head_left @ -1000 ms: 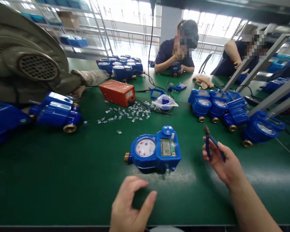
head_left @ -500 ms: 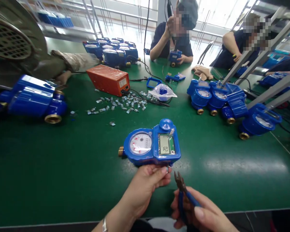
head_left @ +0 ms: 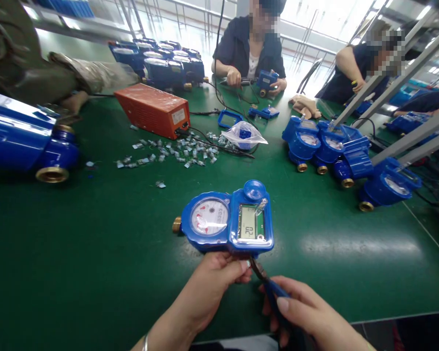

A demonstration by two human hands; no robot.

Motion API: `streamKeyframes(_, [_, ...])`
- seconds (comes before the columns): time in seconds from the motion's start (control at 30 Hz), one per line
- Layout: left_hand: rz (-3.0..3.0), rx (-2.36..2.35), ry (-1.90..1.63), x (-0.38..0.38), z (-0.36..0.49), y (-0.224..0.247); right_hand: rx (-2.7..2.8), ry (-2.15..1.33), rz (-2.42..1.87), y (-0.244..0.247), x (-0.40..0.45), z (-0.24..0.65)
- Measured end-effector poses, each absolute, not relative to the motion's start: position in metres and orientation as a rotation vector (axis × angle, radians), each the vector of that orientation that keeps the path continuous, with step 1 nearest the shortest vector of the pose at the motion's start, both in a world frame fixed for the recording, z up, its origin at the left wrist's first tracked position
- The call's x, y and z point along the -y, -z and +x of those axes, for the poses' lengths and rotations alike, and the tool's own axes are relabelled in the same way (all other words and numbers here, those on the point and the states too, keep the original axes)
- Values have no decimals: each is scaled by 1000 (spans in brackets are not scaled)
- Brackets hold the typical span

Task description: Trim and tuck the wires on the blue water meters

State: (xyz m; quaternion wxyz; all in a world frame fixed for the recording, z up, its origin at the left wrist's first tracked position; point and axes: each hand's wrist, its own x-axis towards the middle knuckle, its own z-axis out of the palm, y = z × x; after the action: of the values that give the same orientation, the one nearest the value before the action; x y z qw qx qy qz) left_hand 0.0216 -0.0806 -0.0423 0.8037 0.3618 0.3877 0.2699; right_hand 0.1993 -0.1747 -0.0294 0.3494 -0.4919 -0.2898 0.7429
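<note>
Resting at the centre of the frame, a blue-cased water meter (head_left: 229, 214) lies face up on the smooth green desk (head_left: 113, 253), its round white dial (head_left: 209, 217) to the left and its rectangular grey display (head_left: 248, 222) to the right. It is probably heavy and stiff, given the brass threaded end (head_left: 176, 224) at its left; the glossy casing may be slippery, and the clear windows look like its most fragile parts. The sturdiest hold would likely be around the body or by the brass end, away from the display.

At lower centre, the left hand (head_left: 217, 280) reaches up from the bottom edge, a silver-coloured bracelet (head_left: 145, 342) on its wrist. Its thumb and fingers are pressed together at the meter's lower edge, below the display; whether something small is pinched there cannot be told.

At lower right, the right hand (head_left: 300, 307) slants inward with its thumb along blue-handled metal pliers (head_left: 274, 292), its fingers wrapped around the grips. The pliers' dark tips point up and left, just beside the left thumb and close under the meter's edge; whether they bite on anything is too small to make out. Beyond, left of upper centre, small pale pieces (head_left: 162, 157) lie scattered in front of an orange metal box (head_left: 149, 111).
</note>
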Motion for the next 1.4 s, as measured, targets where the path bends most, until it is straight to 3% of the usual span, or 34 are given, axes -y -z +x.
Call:
streamKeyframes(0.57, [769, -791, -612, 80, 22, 41, 1000, -2041, -1499, 23, 163, 195])
streamKeyframes(1.03, [807, -772, -590, 81, 20, 40, 1416, -1617, -1645, 42, 166, 188])
streamKeyframes(1.27, [878, -867, -510, 80, 20, 42, 1452, -1743, -1499, 9, 169, 193])
streamKeyframes(1.4, [1067, -932, -409, 84, 25, 47, 1246, -1226, -1342, 10, 169, 191])
